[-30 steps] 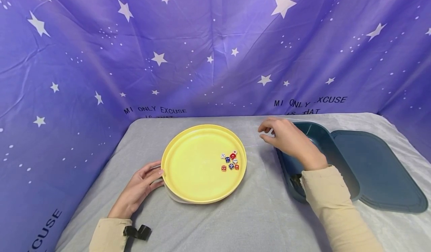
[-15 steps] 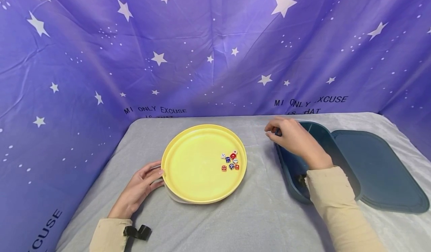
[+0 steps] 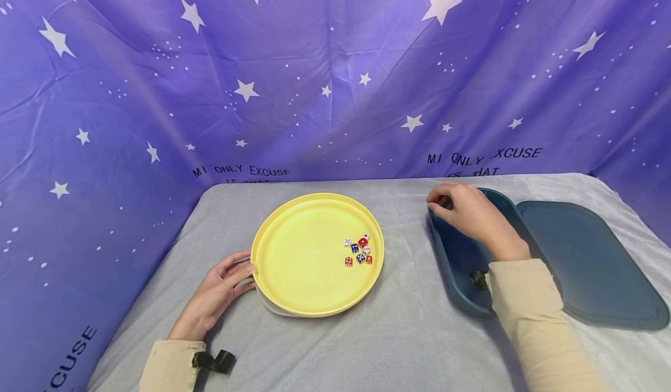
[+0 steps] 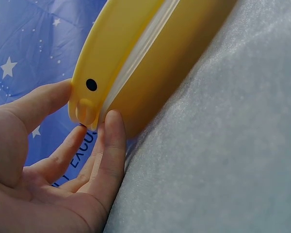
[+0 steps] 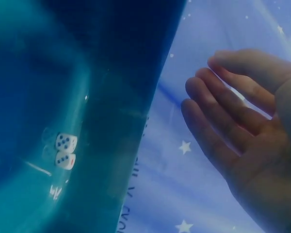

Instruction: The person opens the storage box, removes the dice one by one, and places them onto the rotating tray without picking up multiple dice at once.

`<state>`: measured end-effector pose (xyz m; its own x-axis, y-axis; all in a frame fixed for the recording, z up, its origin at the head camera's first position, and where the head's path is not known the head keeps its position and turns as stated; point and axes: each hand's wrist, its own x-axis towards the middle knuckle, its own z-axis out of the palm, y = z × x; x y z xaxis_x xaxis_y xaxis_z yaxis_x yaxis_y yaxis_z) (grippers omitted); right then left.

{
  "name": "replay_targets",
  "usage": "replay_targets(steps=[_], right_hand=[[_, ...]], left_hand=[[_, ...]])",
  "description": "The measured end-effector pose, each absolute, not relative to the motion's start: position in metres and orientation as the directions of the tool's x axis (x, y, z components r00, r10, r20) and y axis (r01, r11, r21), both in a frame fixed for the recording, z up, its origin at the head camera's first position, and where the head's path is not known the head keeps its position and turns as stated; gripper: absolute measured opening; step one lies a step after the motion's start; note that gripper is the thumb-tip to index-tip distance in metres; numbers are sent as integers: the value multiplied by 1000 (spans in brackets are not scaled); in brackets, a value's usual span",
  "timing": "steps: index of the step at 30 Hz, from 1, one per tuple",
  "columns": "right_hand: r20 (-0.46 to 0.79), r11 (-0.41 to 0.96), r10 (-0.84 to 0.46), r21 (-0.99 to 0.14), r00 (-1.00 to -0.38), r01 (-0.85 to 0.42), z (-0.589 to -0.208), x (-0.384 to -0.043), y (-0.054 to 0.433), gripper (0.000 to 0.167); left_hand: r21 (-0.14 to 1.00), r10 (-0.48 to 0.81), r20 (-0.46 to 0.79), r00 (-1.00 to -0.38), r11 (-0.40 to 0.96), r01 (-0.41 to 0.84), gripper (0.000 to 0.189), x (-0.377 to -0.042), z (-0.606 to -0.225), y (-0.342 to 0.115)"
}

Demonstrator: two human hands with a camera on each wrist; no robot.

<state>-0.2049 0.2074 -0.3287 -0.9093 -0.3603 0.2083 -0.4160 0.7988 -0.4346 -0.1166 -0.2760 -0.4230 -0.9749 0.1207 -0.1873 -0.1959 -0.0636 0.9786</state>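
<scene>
My left hand [image 3: 219, 290] grips the left edge of a round yellow tray [image 3: 293, 252]. In the left wrist view the thumb lies at the rim and fingertips touch it from below, near a black dot. Several small dice [image 3: 360, 258], red, blue and white, lie on the tray's right side. My right hand [image 3: 469, 214] hovers over the far-left part of a deep dark teal box [image 3: 456, 290], its fingers loosely bent, with nothing visible between them. Two white dice [image 5: 65, 150] rest at the bottom of the box in the right wrist view.
A flat teal lid [image 3: 603, 269] lies just right of the box. Grey cloth [image 3: 325, 351] covers the table. A purple curtain [image 3: 293, 48] with white stars hangs behind and at both sides. A black strap [image 3: 214, 362] sits at the left cuff.
My right hand has moved a little to the right, from beyond the box's left edge to over the box. The left hand, tray and dice have stayed put.
</scene>
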Motion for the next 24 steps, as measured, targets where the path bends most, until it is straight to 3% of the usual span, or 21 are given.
replay_targets(steps=[24], right_hand=[[145, 822, -317, -451, -937, -347, -342, -216, 237, 16]], left_hand=[[973, 84, -217, -973, -60, -222, 55, -117, -422, -275]])
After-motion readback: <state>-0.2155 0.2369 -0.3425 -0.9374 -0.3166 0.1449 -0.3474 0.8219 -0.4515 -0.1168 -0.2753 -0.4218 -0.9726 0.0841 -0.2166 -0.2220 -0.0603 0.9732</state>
